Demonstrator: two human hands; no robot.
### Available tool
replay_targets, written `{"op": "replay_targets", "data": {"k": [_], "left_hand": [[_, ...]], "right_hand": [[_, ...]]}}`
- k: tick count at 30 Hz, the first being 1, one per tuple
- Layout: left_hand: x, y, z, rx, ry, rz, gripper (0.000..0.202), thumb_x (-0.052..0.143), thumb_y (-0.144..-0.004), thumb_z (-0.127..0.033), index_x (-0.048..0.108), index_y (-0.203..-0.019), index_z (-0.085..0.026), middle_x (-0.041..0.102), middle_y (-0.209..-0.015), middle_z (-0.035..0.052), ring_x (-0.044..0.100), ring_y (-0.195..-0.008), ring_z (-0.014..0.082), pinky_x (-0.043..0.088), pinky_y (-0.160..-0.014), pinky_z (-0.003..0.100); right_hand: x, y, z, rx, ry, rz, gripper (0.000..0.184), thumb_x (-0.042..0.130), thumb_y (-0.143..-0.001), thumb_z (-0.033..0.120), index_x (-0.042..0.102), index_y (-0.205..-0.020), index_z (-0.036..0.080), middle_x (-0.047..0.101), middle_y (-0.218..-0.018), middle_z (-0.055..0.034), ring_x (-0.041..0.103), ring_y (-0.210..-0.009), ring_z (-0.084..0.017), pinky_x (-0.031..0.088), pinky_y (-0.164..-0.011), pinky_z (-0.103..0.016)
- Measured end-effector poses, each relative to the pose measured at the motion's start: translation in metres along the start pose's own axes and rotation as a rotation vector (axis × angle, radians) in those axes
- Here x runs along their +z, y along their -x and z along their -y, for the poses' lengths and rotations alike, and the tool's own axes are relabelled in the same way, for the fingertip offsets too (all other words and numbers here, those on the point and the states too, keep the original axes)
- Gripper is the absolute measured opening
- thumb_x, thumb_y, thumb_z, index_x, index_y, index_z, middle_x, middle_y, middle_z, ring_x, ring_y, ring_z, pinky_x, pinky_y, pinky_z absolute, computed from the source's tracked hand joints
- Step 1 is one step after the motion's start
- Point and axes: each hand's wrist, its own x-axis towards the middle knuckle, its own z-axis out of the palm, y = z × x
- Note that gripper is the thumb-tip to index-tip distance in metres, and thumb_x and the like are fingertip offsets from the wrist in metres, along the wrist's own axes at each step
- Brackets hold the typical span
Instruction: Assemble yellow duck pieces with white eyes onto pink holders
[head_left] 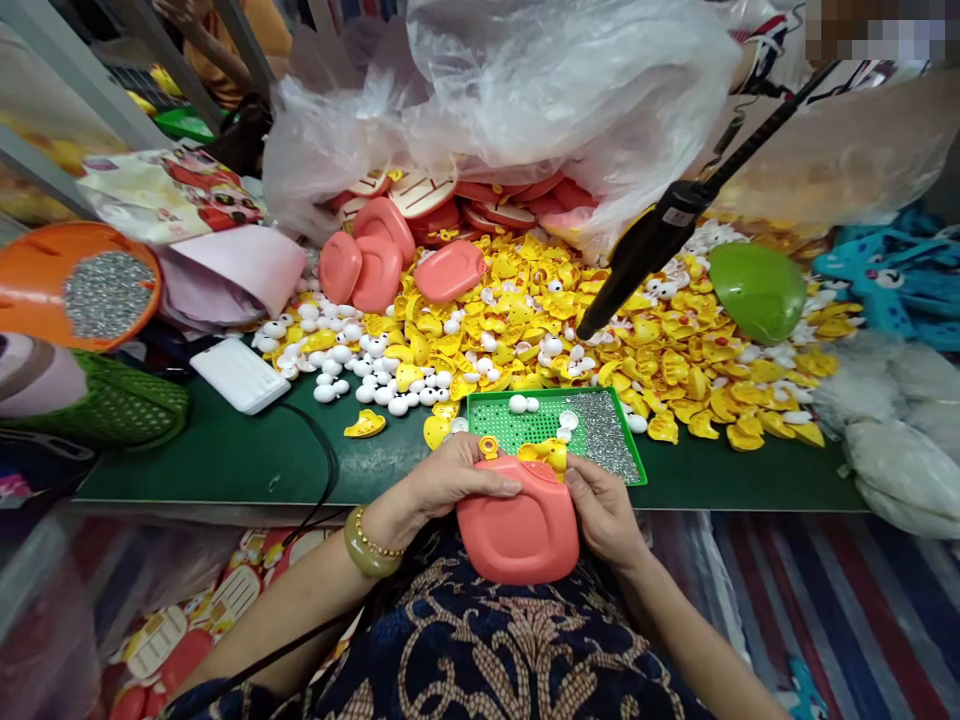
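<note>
A coral-pink plastic casing [519, 530] with a rounded oval recess is held in front of my body, past the table's front edge. My left hand [454, 480] grips its upper left, thumb lying across the front. Beside those fingers a small yellow ring-shaped piece [488, 447] sticks up at the casing's top. At the upper right, my right hand [604, 510] pinches a yellow plastic shell piece [551, 455] against the casing's edge. Just behind stands a green perforated tray [501, 412] with small silver screws [607, 440] and white eye pieces [523, 404].
A black electric screwdriver [637, 255] hangs over a heap of yellow shells [517, 310]. White eye parts [375, 375], more pink casings [382, 270] and a green bowl [757, 290] lie around. At left are a white box [238, 376] and an orange bowl [45, 275] of screws.
</note>
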Motion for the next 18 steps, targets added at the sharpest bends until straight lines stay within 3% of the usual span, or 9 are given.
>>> {"op": "replay_targets", "data": {"k": [11,18], "left_hand": [[0.002,-0.001,-0.002,-0.016,0.025,0.032,0.029,0.084,-0.055,-0.023,0.074,-0.078,-0.010,0.072,-0.076,0.0069,0.064,-0.062,0.0118,0.050,-0.061,0.020],[-0.001,-0.003,-0.003,-0.072,0.047,0.017,0.027,0.085,-0.052,-0.022,0.073,-0.072,-0.009,0.072,-0.071,0.0063,0.064,-0.058,0.0119,0.050,-0.057,0.019]], "right_hand": [[-0.006,0.001,-0.014,0.009,-0.058,0.049,0.033,0.054,-0.086,0.044,0.068,-0.108,0.024,0.071,-0.106,-0.0079,0.066,-0.096,-0.023,0.052,-0.087,-0.039],[-0.009,-0.006,-0.003,-0.046,-0.001,0.089,0.027,0.054,-0.087,0.040,0.071,-0.103,0.025,0.073,-0.100,-0.0054,0.067,-0.090,-0.020,0.054,-0.082,-0.035]]}}
